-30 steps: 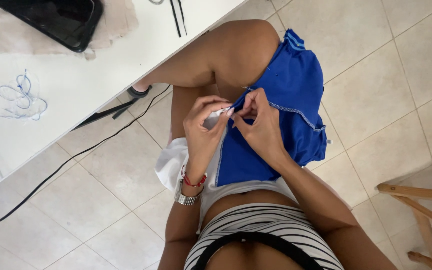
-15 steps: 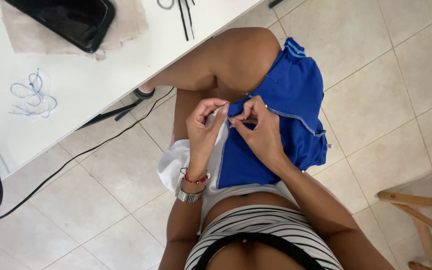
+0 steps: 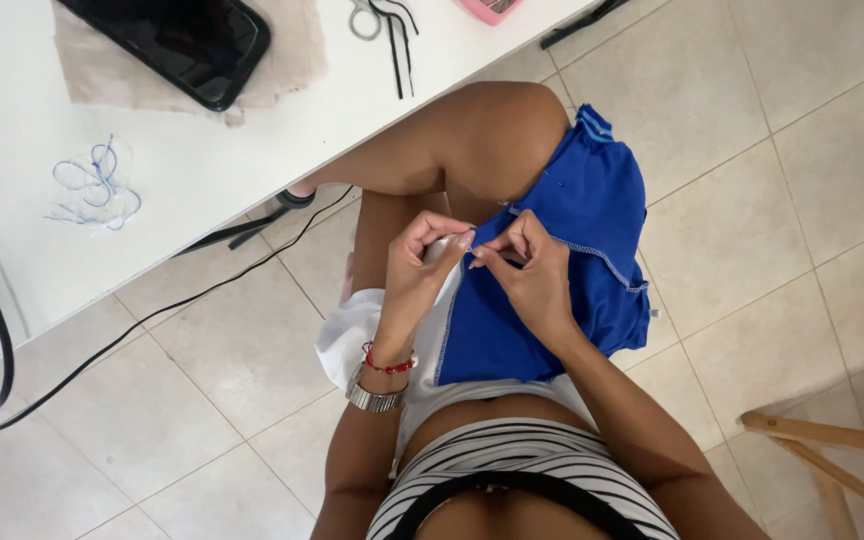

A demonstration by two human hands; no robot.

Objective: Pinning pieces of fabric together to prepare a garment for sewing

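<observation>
A blue garment (image 3: 572,260) with a white panel (image 3: 357,335) lies across my lap and over my raised knee. My left hand (image 3: 414,270) pinches the fabric where white meets blue, fingers curled. My right hand (image 3: 527,275) pinches the same seam just to the right, thumb and forefinger closed on it; whether it also holds a needle or thread is too small to tell. The fingertips of both hands nearly touch. A red string bracelet and a metal watch sit on my left wrist.
A white table (image 3: 182,170) runs along the upper left with a black phone (image 3: 177,35) on beige cloth, scissors (image 3: 382,25) and a tangle of blue thread (image 3: 97,185). Black cables (image 3: 152,315) trail over the tiled floor. A wooden chair frame (image 3: 832,465) stands at the lower right.
Both hands stay together at the seam with only small finger shifts; the view has tilted slightly, moving the table things a little within the picture.
</observation>
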